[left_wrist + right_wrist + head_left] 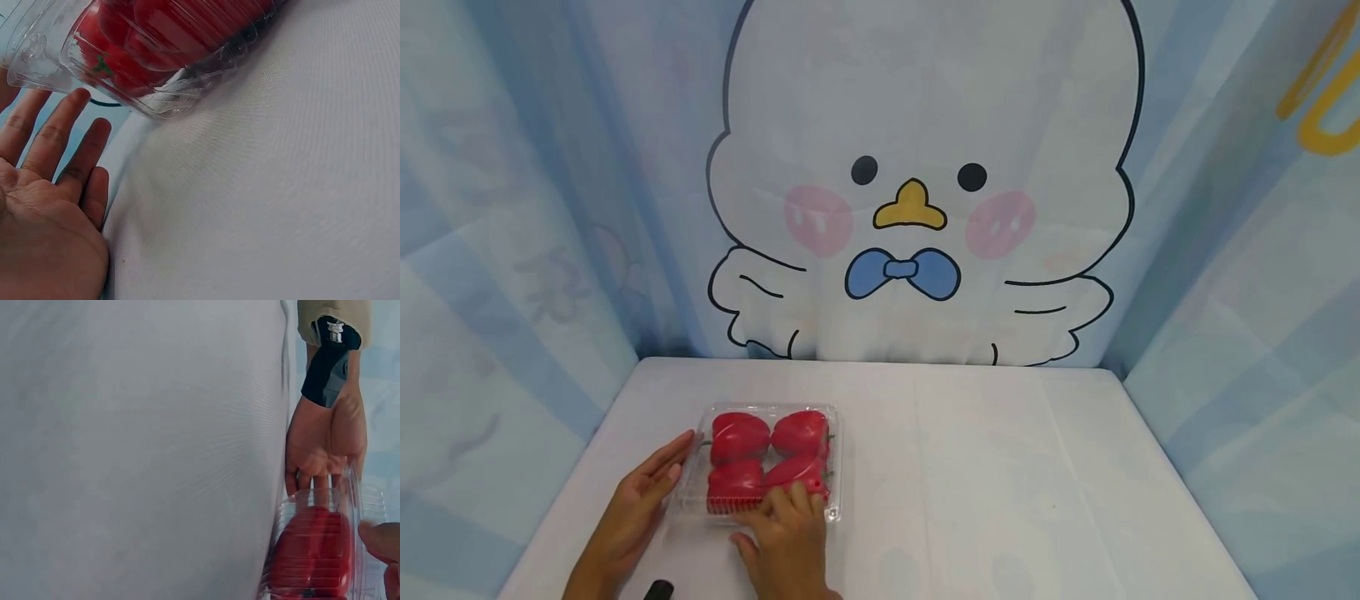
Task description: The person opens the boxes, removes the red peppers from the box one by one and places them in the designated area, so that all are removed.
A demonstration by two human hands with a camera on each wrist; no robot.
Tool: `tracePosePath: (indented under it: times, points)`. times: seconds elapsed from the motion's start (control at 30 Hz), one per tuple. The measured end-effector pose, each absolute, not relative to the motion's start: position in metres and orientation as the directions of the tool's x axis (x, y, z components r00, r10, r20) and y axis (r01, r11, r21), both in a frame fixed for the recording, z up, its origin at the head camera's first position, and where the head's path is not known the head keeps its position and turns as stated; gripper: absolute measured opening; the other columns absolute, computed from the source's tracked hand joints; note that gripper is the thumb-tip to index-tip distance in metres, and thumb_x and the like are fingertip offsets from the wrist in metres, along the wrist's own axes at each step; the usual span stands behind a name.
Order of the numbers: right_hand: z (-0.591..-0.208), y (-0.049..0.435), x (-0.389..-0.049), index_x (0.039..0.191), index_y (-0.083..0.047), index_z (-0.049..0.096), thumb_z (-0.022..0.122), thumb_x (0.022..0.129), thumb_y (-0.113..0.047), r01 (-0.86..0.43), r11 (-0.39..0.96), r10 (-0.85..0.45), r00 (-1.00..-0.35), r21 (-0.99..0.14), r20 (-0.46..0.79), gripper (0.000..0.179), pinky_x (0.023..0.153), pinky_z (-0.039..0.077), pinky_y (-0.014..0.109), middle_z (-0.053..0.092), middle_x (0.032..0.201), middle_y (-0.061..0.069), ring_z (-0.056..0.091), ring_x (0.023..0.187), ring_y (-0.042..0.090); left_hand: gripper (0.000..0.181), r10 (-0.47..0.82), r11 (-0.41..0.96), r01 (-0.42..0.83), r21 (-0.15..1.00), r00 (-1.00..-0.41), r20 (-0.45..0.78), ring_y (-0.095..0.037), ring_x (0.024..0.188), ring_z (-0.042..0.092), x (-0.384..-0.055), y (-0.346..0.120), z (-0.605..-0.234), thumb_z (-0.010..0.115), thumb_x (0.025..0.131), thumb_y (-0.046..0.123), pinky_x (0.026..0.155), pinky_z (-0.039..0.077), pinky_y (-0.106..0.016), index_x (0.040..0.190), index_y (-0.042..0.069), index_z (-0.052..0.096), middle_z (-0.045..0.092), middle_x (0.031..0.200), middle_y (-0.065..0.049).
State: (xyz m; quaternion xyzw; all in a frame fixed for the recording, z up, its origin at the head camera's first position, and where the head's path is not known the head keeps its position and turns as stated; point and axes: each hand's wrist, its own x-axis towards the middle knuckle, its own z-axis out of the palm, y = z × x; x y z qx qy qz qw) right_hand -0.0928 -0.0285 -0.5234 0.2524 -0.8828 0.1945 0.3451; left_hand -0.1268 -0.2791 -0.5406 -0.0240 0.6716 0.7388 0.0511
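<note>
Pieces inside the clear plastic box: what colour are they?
The pieces are red; the head view shows them best.

Bird-print curtain [917,92] behind white table [1000,475]

I see from afar a beige left sleeve [337,307], a blocky black wrist device [325,372] at its edge, a silvery fitting [335,331] on that device, bare fingers [56,135]
</note>
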Motion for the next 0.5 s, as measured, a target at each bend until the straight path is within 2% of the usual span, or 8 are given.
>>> tracePosePath:
  times: [0.07, 0.23, 0.5]
  points:
    - [-0.5241, -0.0289, -0.0942, 0.095, -0.038, 0.086, 0.102, 0.067, -0.042, -0.578, 0.8, -0.303, -0.62, -0.16, 0.724, 0.032, 0.073, 0.03, 0.02, 0.058, 0.081, -0.012, 0.048, 0.085, 0.005, 0.058, 0.05, -0.111, -0.083, 0.99, -0.996, -0.078, 0.022, 0.128, 0.051, -0.1264, -0.2782, -0.5412, 0.051, 0.114, 0.019, 0.099, 0.046, -0.003, 0.168, 0.012, 0.031, 0.057, 0.141, 0.037]
    - [-0.5235, -0.0304, -0.0965, 0.087, -0.037, 0.087, 0.102, 0.066, -0.038, -0.569, 0.807, -0.277, -0.599, -0.157, 0.751, 0.027, 0.071, 0.031, 0.021, 0.056, 0.077, -0.011, 0.049, 0.081, 0.006, 0.057, 0.065, -0.124, -0.05, 0.991, -0.997, -0.042, 0.021, 0.129, 0.051, -0.1264, -0.2773, -0.5413, 0.05, 0.114, 0.018, 0.1, 0.045, -0.003, 0.168, 0.01, 0.031, 0.058, 0.142, 0.037]
    - [-0.5215, -0.0325, -0.0987, 0.079, -0.036, 0.085, 0.101, 0.064, -0.037, -0.543, 0.829, -0.262, -0.585, -0.131, 0.768, 0.023, 0.072, 0.033, 0.024, 0.057, 0.075, -0.011, 0.05, 0.079, 0.008, 0.059, 0.051, -0.105, -0.074, 0.992, -0.996, -0.069, 0.022, 0.127, 0.051, -0.1251, -0.2763, -0.5406, 0.051, 0.114, 0.02, 0.099, 0.046, -0.003, 0.168, 0.01, 0.03, 0.057, 0.14, 0.038]
